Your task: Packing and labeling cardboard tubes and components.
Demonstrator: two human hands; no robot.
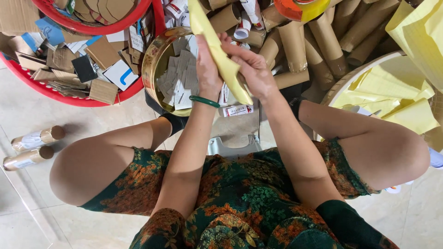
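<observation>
A: What sits at the far left of the frame?

B: Two capped tubes (32, 147) on the floor, with a red basket (69, 94) of card scraps above them.

A: And in the middle?

B: A gold round tin (154, 60) holding grey slips. Just right of it, the left hand (207, 69) presses flat against a yellow paper sheet (217, 50), and the right hand (251, 69) has its fingers closed around that sheet.

A: Further right?

B: Cardboard tubes (323, 41) in the upper part, then a tray of yellow sheets (392, 92).
</observation>
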